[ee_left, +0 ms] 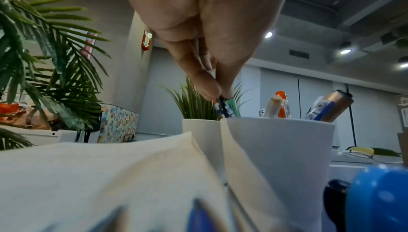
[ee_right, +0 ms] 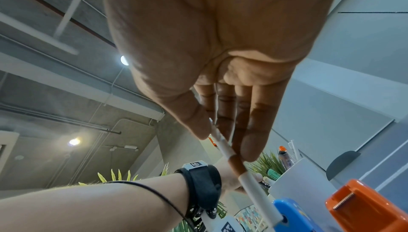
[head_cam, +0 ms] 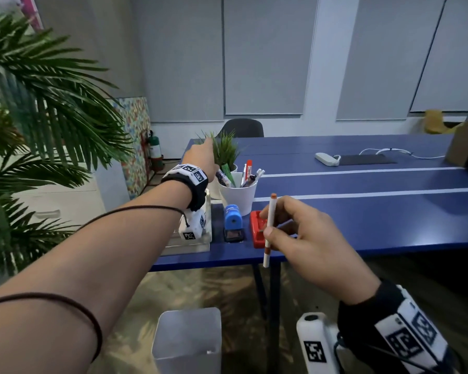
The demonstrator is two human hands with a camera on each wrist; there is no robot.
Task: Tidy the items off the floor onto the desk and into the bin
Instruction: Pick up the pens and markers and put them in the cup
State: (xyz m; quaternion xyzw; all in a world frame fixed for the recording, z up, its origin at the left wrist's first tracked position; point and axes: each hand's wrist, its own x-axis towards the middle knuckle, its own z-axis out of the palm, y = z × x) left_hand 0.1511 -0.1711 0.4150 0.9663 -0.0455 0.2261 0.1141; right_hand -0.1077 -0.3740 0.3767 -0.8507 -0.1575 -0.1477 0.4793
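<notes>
My left hand (head_cam: 216,170) reaches over the white pen cup (head_cam: 237,197) on the blue desk (head_cam: 362,211). In the left wrist view its thumb and fingertips (ee_left: 212,89) pinch the top of a dark pen (ee_left: 222,106) that stands in the cup (ee_left: 278,148) beside a green marker (ee_left: 234,109). My right hand (head_cam: 270,225) holds a white pen with brown bands (head_cam: 269,238) upright above the desk's front edge. The same pen (ee_right: 234,159) lies between thumb and fingers in the right wrist view. A grey bin (head_cam: 187,338) stands on the floor below.
A blue sharpener (head_cam: 233,220) and a red tape dispenser (head_cam: 257,233) sit in front of the cup. A small potted plant (head_cam: 224,149) stands behind it, a clear tray (head_cam: 189,244) at the desk's left corner. A large palm (head_cam: 38,103) fills the left side. A power strip (head_cam: 327,159) and a cardboard box (head_cam: 465,147) lie farther right.
</notes>
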